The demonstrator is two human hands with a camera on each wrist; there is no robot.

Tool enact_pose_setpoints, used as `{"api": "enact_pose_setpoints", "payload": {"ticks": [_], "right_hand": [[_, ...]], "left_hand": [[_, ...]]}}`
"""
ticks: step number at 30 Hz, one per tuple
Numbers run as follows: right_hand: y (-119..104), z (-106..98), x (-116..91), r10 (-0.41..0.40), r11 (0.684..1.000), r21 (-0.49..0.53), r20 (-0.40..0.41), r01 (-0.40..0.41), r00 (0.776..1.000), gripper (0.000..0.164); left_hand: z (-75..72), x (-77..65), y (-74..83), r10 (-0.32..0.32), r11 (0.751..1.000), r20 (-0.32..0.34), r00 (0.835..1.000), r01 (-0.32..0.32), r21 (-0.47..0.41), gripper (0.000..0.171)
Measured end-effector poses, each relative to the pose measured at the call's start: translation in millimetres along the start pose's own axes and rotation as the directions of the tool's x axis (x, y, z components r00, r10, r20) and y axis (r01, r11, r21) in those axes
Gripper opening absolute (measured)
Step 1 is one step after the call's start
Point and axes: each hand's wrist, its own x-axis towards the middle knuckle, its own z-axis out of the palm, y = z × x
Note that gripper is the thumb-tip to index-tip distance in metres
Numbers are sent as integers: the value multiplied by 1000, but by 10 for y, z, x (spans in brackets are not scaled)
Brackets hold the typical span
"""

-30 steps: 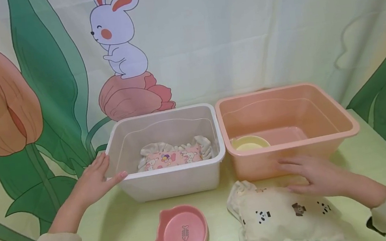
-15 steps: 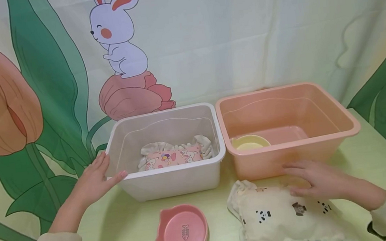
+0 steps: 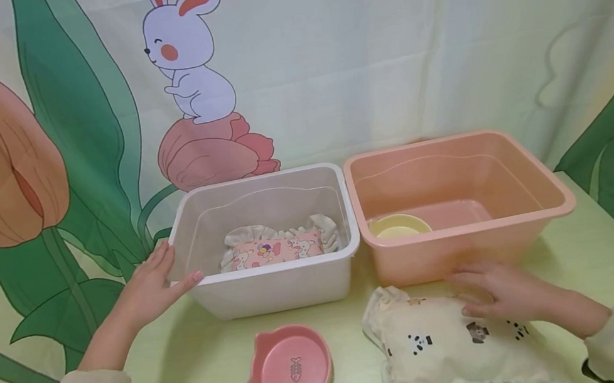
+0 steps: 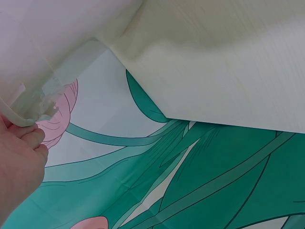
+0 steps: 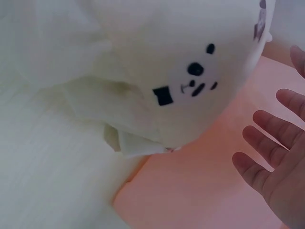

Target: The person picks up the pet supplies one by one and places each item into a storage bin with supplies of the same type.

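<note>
At the left front corner of a white plastic bin (image 3: 273, 293), my left hand (image 3: 147, 288) holds the rim, its thumb lying over the front edge. The left wrist view shows its fingers (image 4: 34, 138) bent against the lip. My right hand (image 3: 506, 289) is spread with nothing in it, over the far right part of a cream pillow (image 3: 451, 358) printed with panda and dog faces. In the right wrist view its fingers (image 5: 279, 129) stand apart from the pillow, in front of the peach bin (image 3: 450, 254). A pink cat-shaped bowl (image 3: 293, 370) lies left of the pillow.
Inside the white bin is a pink ruffled pillow (image 3: 276, 250). A yellow bowl (image 3: 399, 225) sits inside the peach bin at its left. Both bins stand side by side on a light green table (image 3: 209, 379), before a printed curtain (image 3: 338, 68).
My right hand shifts only slightly above the pillow. The left hand stays on the white bin's corner, and the bins, bowls and pillows keep their places.
</note>
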Motion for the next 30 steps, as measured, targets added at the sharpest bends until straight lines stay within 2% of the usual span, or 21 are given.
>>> {"api": "enact_pose_setpoints", "payload": {"ticks": [14, 22, 30], "right_hand": [[14, 119, -24, 27, 999, 26, 33, -28, 999, 56], [43, 176, -30, 18, 1000, 8, 14, -18, 1000, 55], [68, 246, -65, 78, 995, 60, 72, -83, 994, 57]], "left_hand": [[17, 2, -19, -15, 1000, 7, 1000, 15, -1, 87], [10, 2, -12, -6, 1000, 1, 1000, 6, 5, 86], [5, 0, -1, -2, 1000, -3, 1000, 2, 3, 86]]}}
